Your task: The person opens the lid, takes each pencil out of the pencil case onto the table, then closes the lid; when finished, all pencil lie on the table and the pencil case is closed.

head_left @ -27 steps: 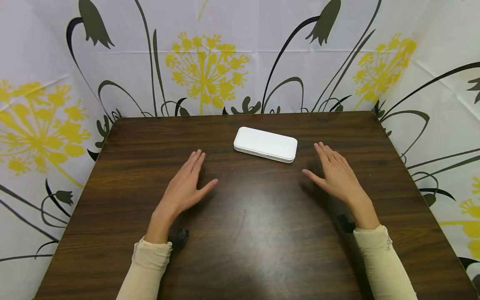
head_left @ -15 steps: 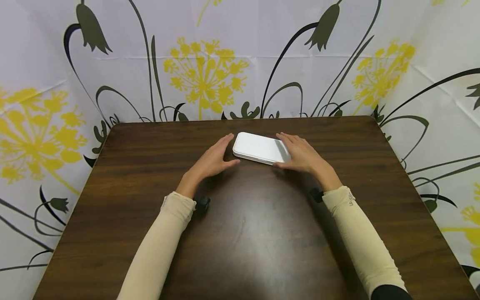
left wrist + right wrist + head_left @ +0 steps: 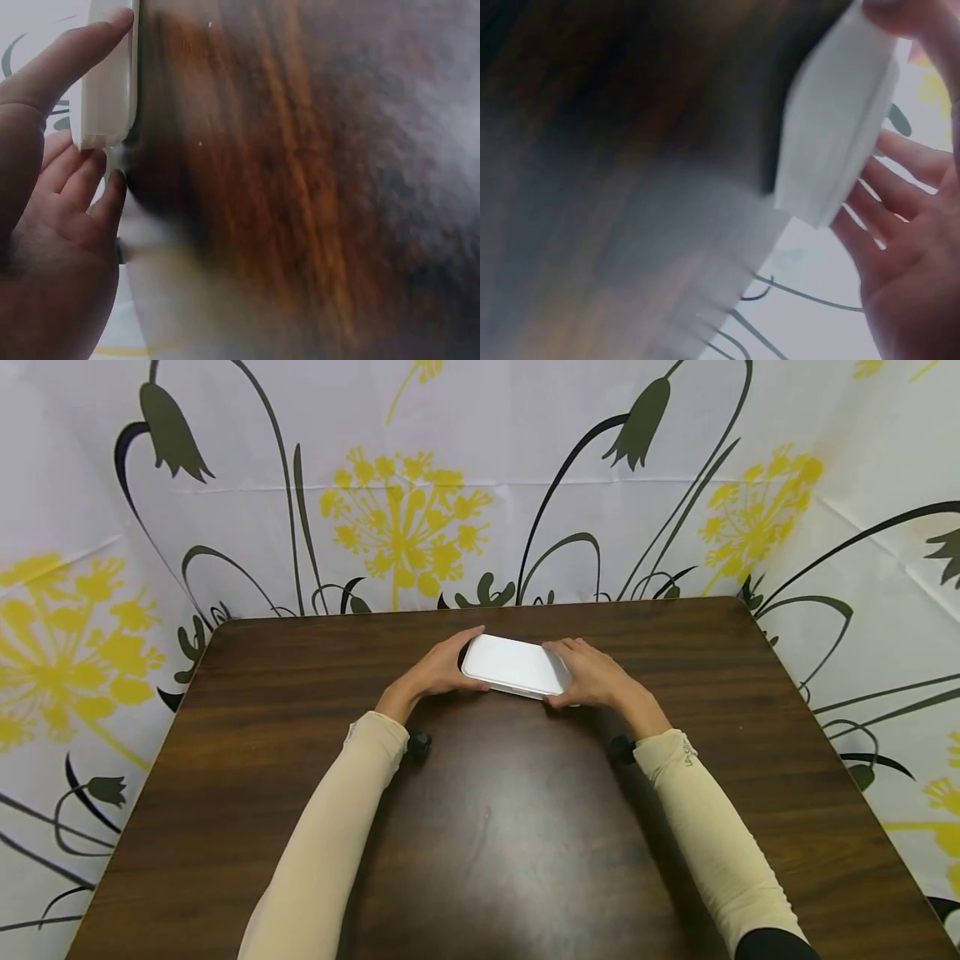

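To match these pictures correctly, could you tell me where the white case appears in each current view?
Head: the white case is near the centre, slightly right, between left hand and right hand.
Left wrist: white case at upper left, cut by the top edge.
Right wrist: white case at upper right.
Shared landmark: the brown table.

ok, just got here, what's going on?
A person has a white case by its two ends: the left grip on the left end, the right grip on the right. The case looks closed and sits toward the far edge of the wooden table, in front of a flower-print cloth. Whether it touches the tabletop or is slightly raised, I can't tell.
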Demonstrator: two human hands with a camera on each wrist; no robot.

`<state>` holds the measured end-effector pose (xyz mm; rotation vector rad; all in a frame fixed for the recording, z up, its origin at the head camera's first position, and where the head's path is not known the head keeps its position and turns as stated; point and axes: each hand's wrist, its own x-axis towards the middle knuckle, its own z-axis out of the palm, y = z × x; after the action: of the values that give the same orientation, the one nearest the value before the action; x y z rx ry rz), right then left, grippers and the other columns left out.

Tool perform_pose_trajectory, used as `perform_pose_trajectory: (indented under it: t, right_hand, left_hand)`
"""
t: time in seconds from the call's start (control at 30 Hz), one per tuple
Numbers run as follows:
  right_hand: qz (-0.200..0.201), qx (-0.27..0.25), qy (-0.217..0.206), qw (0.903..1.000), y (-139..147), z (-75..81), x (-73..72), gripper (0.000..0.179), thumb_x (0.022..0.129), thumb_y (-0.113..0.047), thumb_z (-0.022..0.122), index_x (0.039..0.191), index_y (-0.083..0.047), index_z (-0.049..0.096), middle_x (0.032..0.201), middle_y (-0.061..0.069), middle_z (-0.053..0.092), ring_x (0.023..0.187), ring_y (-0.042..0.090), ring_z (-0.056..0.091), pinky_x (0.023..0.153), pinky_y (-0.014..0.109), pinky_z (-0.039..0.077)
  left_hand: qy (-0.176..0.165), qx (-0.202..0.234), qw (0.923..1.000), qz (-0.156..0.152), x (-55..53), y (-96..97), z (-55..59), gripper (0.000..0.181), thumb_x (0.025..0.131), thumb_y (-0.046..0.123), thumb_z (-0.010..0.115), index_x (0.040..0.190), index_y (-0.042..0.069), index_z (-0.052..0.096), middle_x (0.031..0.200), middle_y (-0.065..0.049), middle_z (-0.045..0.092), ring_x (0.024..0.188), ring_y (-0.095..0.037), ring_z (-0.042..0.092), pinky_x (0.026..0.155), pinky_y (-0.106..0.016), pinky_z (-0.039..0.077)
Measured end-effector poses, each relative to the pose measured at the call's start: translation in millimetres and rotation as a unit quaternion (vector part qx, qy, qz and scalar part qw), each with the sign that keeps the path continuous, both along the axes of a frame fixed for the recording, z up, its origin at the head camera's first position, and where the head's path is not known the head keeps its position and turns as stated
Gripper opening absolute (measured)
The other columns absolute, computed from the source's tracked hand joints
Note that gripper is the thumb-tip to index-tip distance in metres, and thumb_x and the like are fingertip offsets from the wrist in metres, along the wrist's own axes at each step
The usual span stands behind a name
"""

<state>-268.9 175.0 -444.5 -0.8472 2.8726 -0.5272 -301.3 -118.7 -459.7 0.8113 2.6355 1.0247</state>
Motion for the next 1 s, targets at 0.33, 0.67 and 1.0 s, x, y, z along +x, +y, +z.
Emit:
perform_pose_trajectory:
  t: [0.33, 0.67, 1.0]
  right_hand:
    - [0.015, -0.022, 0.069, 0.9972, 0, -11.3, -0.2, 0.088, 0.065, -0.043, 0.081, 0.139, -0.008, 0.050, 0.117, 0.009, 0.062, 0.106, 0.026, 0.049, 0.072, 0.044, 0.051]
    - [0.017, 0.003, 0.043, 0.9989, -3, -0.7, -5.6, 0.088, 0.069, -0.045, 0.081, 0.140, -0.006, 0.049, 0.118, 0.013, 0.062, 0.108, 0.029, 0.051, 0.078, 0.045, 0.049]
    - [0.073, -0.057, 0.153, 0.9838, 6, 1.4, 13.5, 0.041, 0.083, -0.033, 0.078, 0.115, -0.011, 0.064, 0.118, 0.008, 0.063, 0.104, 0.026, 0.059, 0.085, 0.045, 0.050]
  left_hand:
    - [-0.013, 0.048, 0.9985, 0.023, -4.9, -5.6, -15.3, 0.103, 0.068, 0.031, 0.092, 0.152, 0.012, 0.035, 0.149, -0.009, 0.041, 0.135, -0.022, 0.039, 0.108, -0.039, 0.032]
    - [-0.032, 0.091, 0.9948, 0.031, -7.5, -7.7, -19.5, 0.102, 0.067, 0.025, 0.093, 0.150, 0.012, 0.036, 0.145, -0.010, 0.045, 0.132, -0.021, 0.042, 0.107, -0.038, 0.033]
    - [-0.052, 0.119, 0.9911, 0.029, -5.5, -8.1, -23.6, 0.103, 0.067, 0.019, 0.093, 0.151, 0.014, 0.033, 0.142, -0.008, 0.047, 0.127, -0.018, 0.045, 0.105, -0.037, 0.034]
